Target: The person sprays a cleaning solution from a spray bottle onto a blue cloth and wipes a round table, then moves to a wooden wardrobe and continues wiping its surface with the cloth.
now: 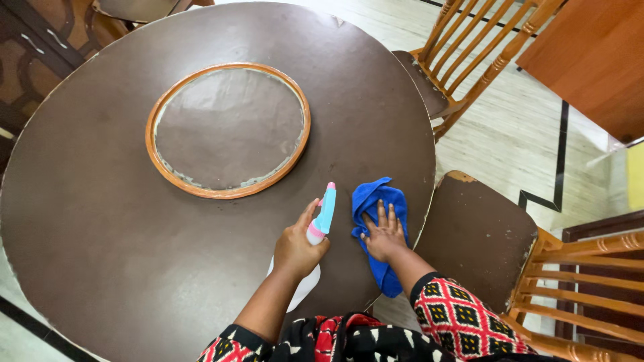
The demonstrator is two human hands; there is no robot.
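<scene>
My left hand (pixel 297 247) grips a white spray bottle with a pink collar and light blue nozzle (pixel 325 212), held just above the round brown table (pixel 100 234), nozzle pointing away from me. To its right, my right hand (pixel 384 236) lies flat, fingers spread, on a blue cloth (pixel 371 198) that is spread on the table near its right front edge. Part of the cloth trails back under my wrist.
A round turntable with an orange wooden rim (pixel 228 129) sits at the table's centre. One wooden chair (pixel 469 60) stands at the far right. Another chair with a brown seat (pixel 479 234) is close on my right. A light floor surrounds the table.
</scene>
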